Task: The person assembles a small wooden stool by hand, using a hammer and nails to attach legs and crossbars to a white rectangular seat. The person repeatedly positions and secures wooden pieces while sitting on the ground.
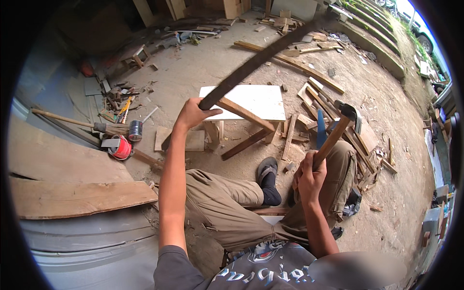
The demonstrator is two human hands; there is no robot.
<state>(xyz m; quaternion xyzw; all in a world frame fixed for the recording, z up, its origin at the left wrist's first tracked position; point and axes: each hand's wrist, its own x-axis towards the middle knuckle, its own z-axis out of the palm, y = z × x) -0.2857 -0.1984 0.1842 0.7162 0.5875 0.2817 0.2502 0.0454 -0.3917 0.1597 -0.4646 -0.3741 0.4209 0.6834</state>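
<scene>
My left hand (193,115) grips a wooden frame of joined strips. From that hand a long dark wooden strip (270,54) rises toward the upper right, its far end blurred. A lighter strip (246,114) runs from the hand down to the right, and at its end a shorter dark strip (249,144) angles back left. In my right hand (309,178) is a hammer (334,137), held by its wooden handle with the metal head up, above my right knee. Behind the frame stands a low white-topped table (268,99) on wooden legs.
Wood offcuts (360,150) lie heaped at the right, beside a blue blade-like piece (321,128). A long plank (290,62) crosses the floor beyond. Left are a broom (104,126), a can (136,130), a red container (122,149) and a large board (77,197).
</scene>
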